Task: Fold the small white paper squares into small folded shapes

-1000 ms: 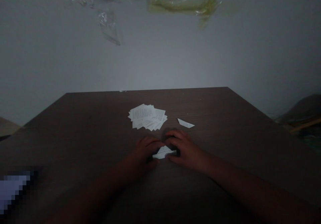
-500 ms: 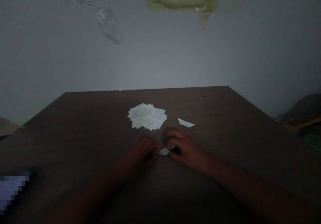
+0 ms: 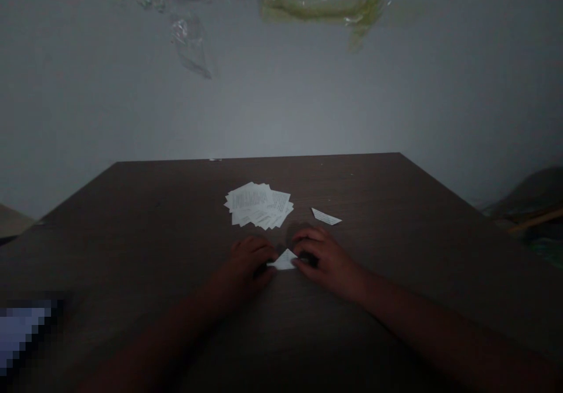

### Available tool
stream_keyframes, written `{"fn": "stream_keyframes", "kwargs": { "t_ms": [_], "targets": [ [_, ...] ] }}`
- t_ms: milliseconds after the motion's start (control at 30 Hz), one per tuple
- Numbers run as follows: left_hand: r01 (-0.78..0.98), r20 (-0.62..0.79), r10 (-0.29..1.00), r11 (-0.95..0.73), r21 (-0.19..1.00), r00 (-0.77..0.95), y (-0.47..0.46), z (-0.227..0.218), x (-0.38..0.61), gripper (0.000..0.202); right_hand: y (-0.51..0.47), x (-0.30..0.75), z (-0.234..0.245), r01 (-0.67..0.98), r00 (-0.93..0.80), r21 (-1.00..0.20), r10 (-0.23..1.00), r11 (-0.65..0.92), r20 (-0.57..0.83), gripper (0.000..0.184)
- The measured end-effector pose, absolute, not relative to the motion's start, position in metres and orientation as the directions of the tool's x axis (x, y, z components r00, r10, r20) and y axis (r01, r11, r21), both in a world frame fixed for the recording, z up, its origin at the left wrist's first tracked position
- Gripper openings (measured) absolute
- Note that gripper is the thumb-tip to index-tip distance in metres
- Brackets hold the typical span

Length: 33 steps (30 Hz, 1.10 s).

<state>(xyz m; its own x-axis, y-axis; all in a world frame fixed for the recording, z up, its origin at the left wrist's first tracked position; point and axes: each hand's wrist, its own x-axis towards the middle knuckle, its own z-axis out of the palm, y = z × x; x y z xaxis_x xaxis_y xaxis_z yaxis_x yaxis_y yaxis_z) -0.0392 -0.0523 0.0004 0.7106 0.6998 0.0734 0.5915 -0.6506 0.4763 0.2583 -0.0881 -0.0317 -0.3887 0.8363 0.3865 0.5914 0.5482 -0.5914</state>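
A small white slip of paper [image 3: 285, 260], folded into a triangle, lies on the dark wooden table [image 3: 396, 252] between my hands. My left hand [image 3: 248, 260] pinches its left corner with curled fingers. My right hand [image 3: 325, 259] presses its right side, fingers bent down onto it. Just beyond the hands sits a fanned pile of printed paper slips [image 3: 258, 205]. A single folded slip [image 3: 326, 216] lies to the right of the pile.
The table's far edge meets a pale grey wall [image 3: 281, 117]. Clear plastic [image 3: 189, 41] and yellowish tape [image 3: 325, 6] hang on the wall above. A blurred patch [image 3: 21, 331] sits at the lower left. Dark clutter [image 3: 534, 205] lies beyond the table's right edge.
The slip between my hands has gone from a raised, partly folded shape to a flat triangle on the table. Both hands shifted slightly but stay on it.
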Motion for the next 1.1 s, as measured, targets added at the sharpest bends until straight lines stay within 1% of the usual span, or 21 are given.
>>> {"fn": "stream_keyframes", "kwargs": {
  "t_ms": [267, 367, 433, 467, 567, 633, 733, 833, 1000, 1100],
  "targets": [
    [0.595, 0.076, 0.687, -0.674, 0.438, 0.723, -0.049, 0.002, -0.04, 0.026, -0.09, 0.26, -0.033, 0.61, -0.433, -0.549, 0.821, 0.571, 0.373, 0.014],
    [0.609, 0.056, 0.681, -0.685, 0.401, 0.73, -0.05, 0.01, -0.04, 0.026, -0.092, 0.26, -0.029, 0.619, -0.468, -0.5, 0.795, 0.606, 0.385, 0.021],
    [0.614, 0.048, 0.678, -0.692, 0.379, 0.734, -0.051, 0.014, -0.04, 0.027, -0.093, 0.26, -0.026, 0.627, -0.497, -0.472, 0.785, 0.62, 0.37, 0.025],
    [0.615, 0.046, 0.674, -0.697, 0.368, 0.737, -0.052, 0.016, -0.04, 0.028, -0.093, 0.259, -0.024, 0.632, -0.507, -0.466, 0.785, 0.619, 0.356, 0.024],
    [0.607, 0.062, 0.664, -0.714, 0.349, 0.745, -0.054, 0.014, -0.04, 0.031, -0.091, 0.259, -0.024, 0.647, -0.508, -0.473, 0.8, 0.598, 0.318, 0.015],
    [0.59, 0.103, 0.662, -0.719, 0.366, 0.742, -0.053, 0.009, -0.041, 0.03, -0.089, 0.259, -0.026, 0.647, -0.502, -0.479, 0.805, 0.593, 0.316, 0.012],
    [0.56, 0.148, 0.666, -0.71, 0.427, 0.731, -0.049, 0.002, -0.045, 0.021, -0.087, 0.26, -0.029, 0.647, -0.501, -0.471, 0.8, 0.6, 0.33, 0.009],
    [0.555, 0.121, 0.682, -0.673, 0.488, 0.721, -0.046, 0.0, -0.049, 0.016, -0.087, 0.261, -0.031, 0.652, -0.503, -0.454, 0.795, 0.607, 0.34, 0.006],
    [0.531, 0.081, 0.66, -0.666, 0.524, 0.747, -0.048, 0.007, -0.049, 0.021, -0.089, 0.258, -0.03, 0.643, -0.504, -0.465, 0.794, 0.608, 0.342, 0.019],
    [0.528, 0.059, 0.656, -0.654, 0.541, 0.752, -0.05, 0.013, -0.049, 0.025, -0.089, 0.255, -0.029, 0.635, -0.503, -0.47, 0.79, 0.613, 0.351, 0.021]
  ]
}}
